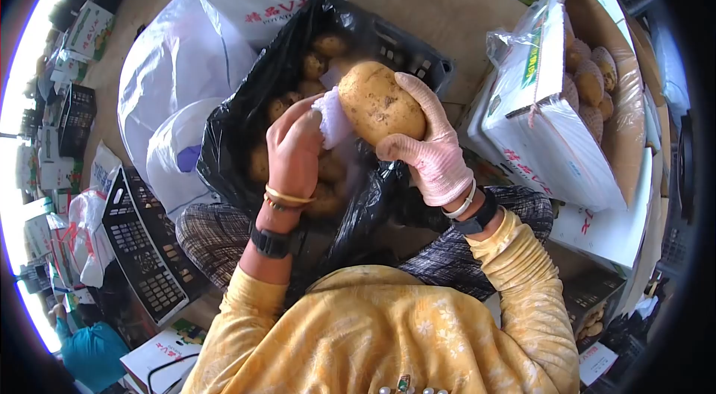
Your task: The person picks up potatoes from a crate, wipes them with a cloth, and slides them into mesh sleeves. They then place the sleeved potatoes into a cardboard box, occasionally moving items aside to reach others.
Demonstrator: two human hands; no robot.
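Through my remote head view, the gloved right hand point(431, 159) holds 1 large potato point(380, 103) above a black bag point(231, 144) lining a crate point(425, 47). I see the left hand point(293, 148) pinching a pale foam net point(333, 120) against the potato's left side. Other potatoes point(315, 64) lie in the bag; a carton point(531, 129) stands at right.

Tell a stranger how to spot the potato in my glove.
Find the plastic-lined black crate at upper centre. Over it, the gloved right hand grips a large potato. Unlike the potatoes lying in the crate, it is held up, with pale foam netting at its left side.
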